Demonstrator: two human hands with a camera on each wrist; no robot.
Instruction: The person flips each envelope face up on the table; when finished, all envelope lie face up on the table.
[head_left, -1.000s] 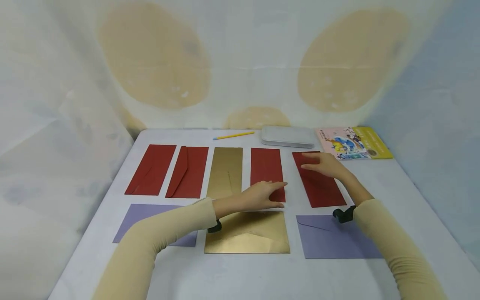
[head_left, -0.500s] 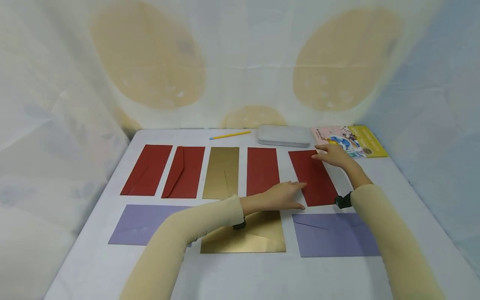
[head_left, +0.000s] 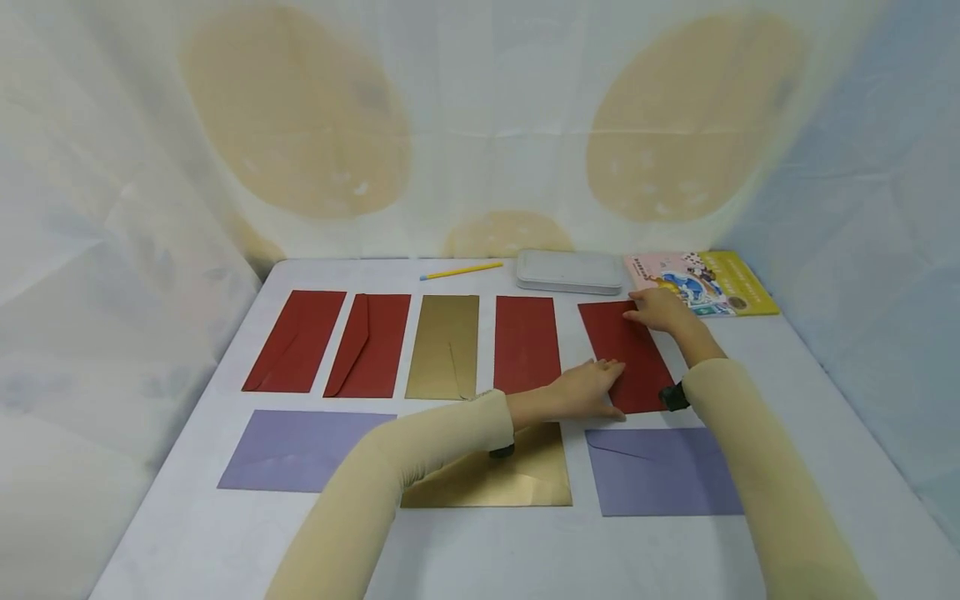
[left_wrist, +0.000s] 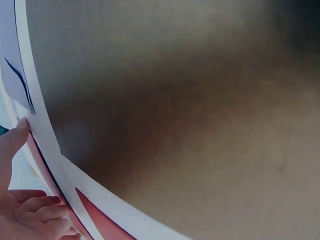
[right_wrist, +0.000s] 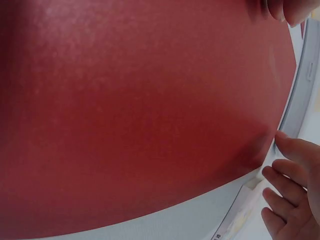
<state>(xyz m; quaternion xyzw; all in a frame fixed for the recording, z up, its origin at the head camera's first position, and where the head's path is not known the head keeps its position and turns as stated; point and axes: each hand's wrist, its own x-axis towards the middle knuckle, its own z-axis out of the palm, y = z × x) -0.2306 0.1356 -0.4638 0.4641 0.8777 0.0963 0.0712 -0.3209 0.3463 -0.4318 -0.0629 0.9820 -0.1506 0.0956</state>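
The rightmost red envelope (head_left: 636, 358) lies slightly slanted on the table between both hands. My left hand (head_left: 588, 390) is at its lower left edge, with spread thumb and fingers; in the left wrist view this hand (left_wrist: 30, 215) has its thumb by the envelope's corner. At the upper right edge is my right hand (head_left: 663, 311). In the right wrist view the right hand (right_wrist: 295, 185) has its thumb at the envelope's edge and its fingers loosely bent beside it. Left-hand fingertips (right_wrist: 290, 9) show over the far side there. Whether either hand grips the paper is unclear.
Left of it, a row holds red envelopes (head_left: 294, 342) and a gold one (head_left: 442, 346). Purple envelopes (head_left: 660, 492) and a large gold one (head_left: 487, 487) lie in front. A pencil (head_left: 461, 271), a pale flat case (head_left: 568, 271) and a booklet (head_left: 738, 279) are behind.
My left hand has moved right from the neighbouring red envelope to the rightmost one. My right hand has shifted to that envelope's upper right edge. The envelopes look little changed in place.
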